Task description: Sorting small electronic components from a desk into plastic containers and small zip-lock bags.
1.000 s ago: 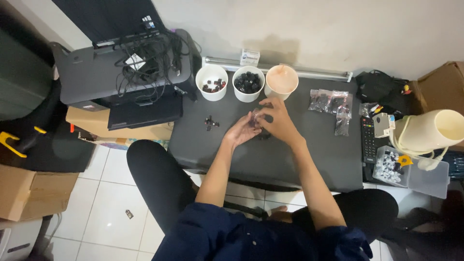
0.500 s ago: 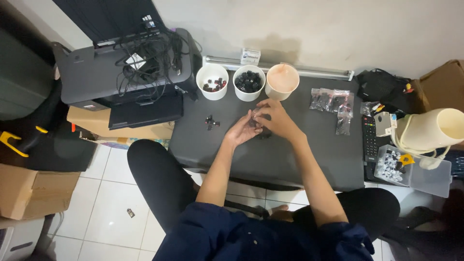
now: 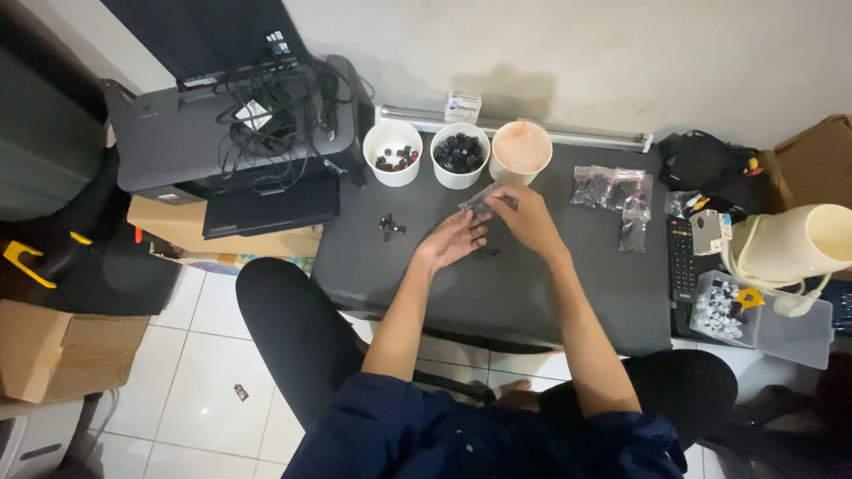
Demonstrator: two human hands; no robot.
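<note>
Since the earlier frames the hands have shifted little: the right hand (image 3: pixel 525 217) has lifted slightly toward the cups, and the left hand (image 3: pixel 453 239) has opened a little wider beside it. Both forearms are reaching forward from the lap across the dark table (image 3: pixel 497 302), converging near its middle. The left hand is lying palm up, fingers loosely spread and released, gripping nothing that can be seen. The right hand is arching over, its fingertips pinching a small clear plastic bag (image 3: pixel 482 200) just in front of the cups.

What the bag is holding is too blurred to tell, and the right palm is covering part of it. A few small dark pieces (image 3: pixel 485 254) are lying under the hands, partly hidden, so their number cannot be counted. A small cluster of dark parts (image 3: pixel 389 225) is sitting apart to the left on the table.

Three cups are standing in a row at the table's far edge: a white cup (image 3: pixel 393 153) with a few dark pieces, a second white cup (image 3: pixel 460 154) filled with black pieces, and a pinkish cup (image 3: pixel 520 151) whose inside is looking bare. About three more clear bags (image 3: pixel 614 193) are lying to the right, overlapping. One printer (image 3: pixel 191 146) is sitting to the left, cables piled on top.
</note>
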